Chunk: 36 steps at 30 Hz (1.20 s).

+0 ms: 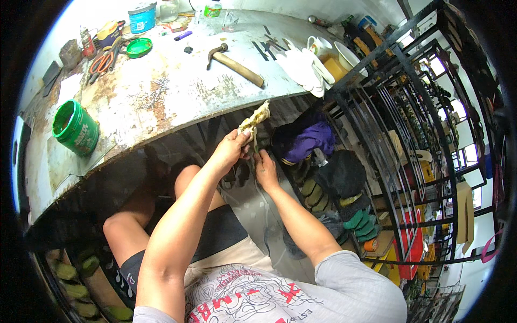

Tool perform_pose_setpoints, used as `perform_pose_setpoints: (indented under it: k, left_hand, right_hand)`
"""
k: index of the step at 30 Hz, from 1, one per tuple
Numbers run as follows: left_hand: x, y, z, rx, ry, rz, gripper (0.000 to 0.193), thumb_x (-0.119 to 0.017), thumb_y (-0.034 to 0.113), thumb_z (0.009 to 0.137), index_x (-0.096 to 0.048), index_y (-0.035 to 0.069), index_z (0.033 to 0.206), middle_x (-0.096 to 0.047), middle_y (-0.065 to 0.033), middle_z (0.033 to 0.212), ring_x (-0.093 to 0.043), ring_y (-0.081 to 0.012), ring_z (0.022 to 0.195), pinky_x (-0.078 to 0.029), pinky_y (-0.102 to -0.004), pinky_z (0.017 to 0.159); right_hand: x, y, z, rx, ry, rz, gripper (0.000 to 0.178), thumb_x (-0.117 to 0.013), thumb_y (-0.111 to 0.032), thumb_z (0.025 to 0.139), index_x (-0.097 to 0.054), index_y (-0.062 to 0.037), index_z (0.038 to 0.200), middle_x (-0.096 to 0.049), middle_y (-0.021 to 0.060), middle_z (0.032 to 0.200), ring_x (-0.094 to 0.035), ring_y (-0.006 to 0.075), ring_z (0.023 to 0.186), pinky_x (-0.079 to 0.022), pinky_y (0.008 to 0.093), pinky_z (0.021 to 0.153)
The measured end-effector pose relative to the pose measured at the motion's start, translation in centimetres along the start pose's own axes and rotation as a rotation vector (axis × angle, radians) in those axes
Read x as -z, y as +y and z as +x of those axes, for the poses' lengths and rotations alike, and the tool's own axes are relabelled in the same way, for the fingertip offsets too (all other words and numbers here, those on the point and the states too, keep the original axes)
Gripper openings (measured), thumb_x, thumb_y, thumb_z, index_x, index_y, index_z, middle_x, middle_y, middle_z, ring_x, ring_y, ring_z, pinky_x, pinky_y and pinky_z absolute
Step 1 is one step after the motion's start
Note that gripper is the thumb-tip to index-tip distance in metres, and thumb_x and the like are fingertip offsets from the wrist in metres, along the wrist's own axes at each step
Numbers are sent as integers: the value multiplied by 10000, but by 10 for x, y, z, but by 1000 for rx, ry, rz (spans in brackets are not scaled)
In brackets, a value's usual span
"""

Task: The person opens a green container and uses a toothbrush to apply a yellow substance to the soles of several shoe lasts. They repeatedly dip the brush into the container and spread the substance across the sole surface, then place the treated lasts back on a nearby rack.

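Note:
My left hand is closed round the lower end of a ragged, yellowish-white piece, stained and frayed at its top; its kind is unclear. It sticks up just off the worktable's front edge. Close beside and slightly lower, my right hand has its fingers pinched near a thin pale strip that hangs from the piece. Whether the strip is part of that piece I cannot tell. Both hands are above my lap. On the worktable, beyond my hands, lies a claw hammer with a wooden handle.
A green can stands open at the table's left. Small nails lie scattered, with orange-handled scissors and a green lid behind. White flat pieces overhang the right edge. A black metal rack and purple cloth are at right.

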<state>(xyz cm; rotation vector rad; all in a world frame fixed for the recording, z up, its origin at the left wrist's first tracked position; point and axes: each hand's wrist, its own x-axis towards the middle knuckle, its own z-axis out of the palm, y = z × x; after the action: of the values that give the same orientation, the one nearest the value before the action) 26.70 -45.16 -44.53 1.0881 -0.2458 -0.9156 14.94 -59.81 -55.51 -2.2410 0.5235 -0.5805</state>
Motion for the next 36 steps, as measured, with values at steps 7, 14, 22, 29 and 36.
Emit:
perform_pose_setpoints:
  k: [7, 14, 22, 29, 36]
  left_hand:
    - [-1, -7, -5, 16, -15, -75, 297, -580, 406, 1064, -611, 110, 1055, -531, 53, 728, -484, -76, 623, -507, -283, 679]
    - [-12, 0, -15, 77, 10, -192, 334, -556, 429, 1071, -600, 104, 1004, -528, 39, 700, -460, -83, 583, -478, -295, 658]
    - [-21, 13, -17, 187, 51, -620, 367, -468, 413, 1111, -550, 118, 909, -452, 62, 642, -311, -55, 474, -354, -252, 539]
    - [-20, 5, -15, 259, 101, -647, 388, -470, 429, 1109, -532, 98, 916, -452, 51, 621, -326, -63, 456, -370, -254, 505]
    - [-14, -6, -14, 96, 82, -15, 406, -522, 455, 1080, -632, 64, 1075, -564, -17, 674, -512, -113, 586, -446, -321, 561]
  right_hand:
    - [8, 56, -58, -300, -101, 99, 310, -607, -322, 1039, -621, -23, 956, -599, 91, 716, -576, 209, 651, -437, 370, 608]
    - [56, -28, -29, -308, -77, 628, 424, -416, -451, 1106, -608, -91, 990, -434, -49, 682, -356, 46, 570, -284, 215, 498]
    - [-7, -55, 30, -170, -81, 285, 427, -480, -412, 1093, -602, -3, 1110, -691, 218, 974, -689, 282, 891, -513, 424, 769]
    - [-37, -1, -3, 47, 35, 258, 358, -457, -350, 1105, -583, -15, 1091, -688, 194, 970, -677, 327, 877, -505, 432, 752]
    - [-22, 9, -23, -669, -238, 547, 334, -494, -343, 1079, -657, -72, 971, -564, 8, 682, -501, 124, 561, -374, 331, 539]
